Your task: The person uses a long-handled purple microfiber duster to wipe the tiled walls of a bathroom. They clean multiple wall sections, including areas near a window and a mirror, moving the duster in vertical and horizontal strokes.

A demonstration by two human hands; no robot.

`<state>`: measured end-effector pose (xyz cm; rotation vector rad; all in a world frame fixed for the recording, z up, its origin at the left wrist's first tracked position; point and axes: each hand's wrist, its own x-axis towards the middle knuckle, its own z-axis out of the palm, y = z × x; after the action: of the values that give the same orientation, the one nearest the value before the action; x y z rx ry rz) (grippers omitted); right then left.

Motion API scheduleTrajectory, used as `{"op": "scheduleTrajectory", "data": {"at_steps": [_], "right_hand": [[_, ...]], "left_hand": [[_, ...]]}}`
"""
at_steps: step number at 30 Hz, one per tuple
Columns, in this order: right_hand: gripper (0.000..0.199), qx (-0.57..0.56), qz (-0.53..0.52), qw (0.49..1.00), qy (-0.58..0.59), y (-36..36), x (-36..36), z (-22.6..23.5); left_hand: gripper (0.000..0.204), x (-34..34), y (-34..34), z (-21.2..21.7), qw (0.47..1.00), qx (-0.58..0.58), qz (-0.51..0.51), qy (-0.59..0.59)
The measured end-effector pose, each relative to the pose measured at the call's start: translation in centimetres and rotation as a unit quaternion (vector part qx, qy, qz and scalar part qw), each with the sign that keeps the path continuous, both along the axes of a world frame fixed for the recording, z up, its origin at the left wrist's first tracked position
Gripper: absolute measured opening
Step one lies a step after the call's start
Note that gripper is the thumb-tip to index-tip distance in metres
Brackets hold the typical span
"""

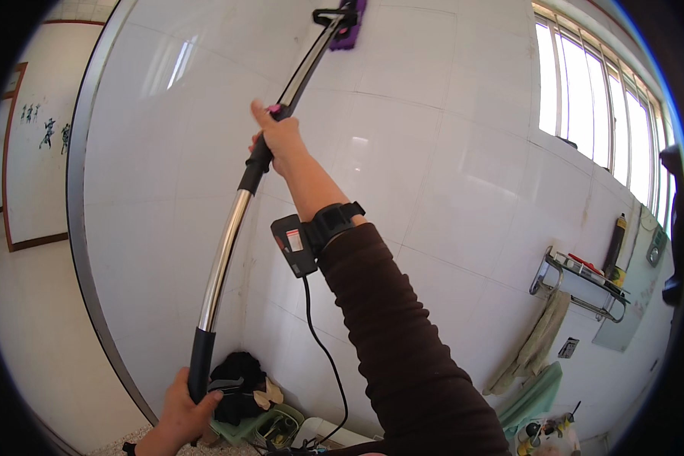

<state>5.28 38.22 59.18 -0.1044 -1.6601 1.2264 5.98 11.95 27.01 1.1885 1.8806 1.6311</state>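
Observation:
A long mop with a metal pole and black grips slants up across the view. Its flat head carries a purple pad, which is against the white tiled wall high up. My right hand is wrapped round the upper black grip, beside a small pink part, with the arm stretched upward. Lower down, my left hand grips the black handle end near a grey lever. A black device with a cable is strapped to my right wrist.
A barred window is at upper right. Below it a metal rack holds bottles, with a towel hanging from it. Dark cloth and a green basket sit in the lower corner. A doorway frame stands at left.

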Motion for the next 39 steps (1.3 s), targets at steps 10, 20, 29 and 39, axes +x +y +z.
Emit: {"op": "scheduleTrajectory", "data": {"at_steps": [10, 20, 29, 39], "right_hand": [[0.01, 0.07, -0.033, 0.996, 0.038, 1.1, 4.8, 5.2], [0.016, 0.125, -0.059, 0.971, 0.196, -1.9, 17.6, 12.9], [0.019, 0.117, -0.068, 0.968, 0.21, -1.9, 21.4, 11.9], [0.03, 0.146, -0.174, 0.971, 0.075, -1.6, 10.3, 10.2]], "left_hand": [[0.032, 1.7, 0.5, 5.6, 0.993, 0.024, -0.035, 0.107], [0.054, 3.0, -2.1, 13.1, 0.943, 0.023, -0.036, 0.331], [0.07, 1.2, -2.2, 8.6, 0.884, 0.098, -0.444, -0.111], [0.064, 3.5, 0.4, 10.0, 0.934, 0.202, -0.248, -0.157]]}}
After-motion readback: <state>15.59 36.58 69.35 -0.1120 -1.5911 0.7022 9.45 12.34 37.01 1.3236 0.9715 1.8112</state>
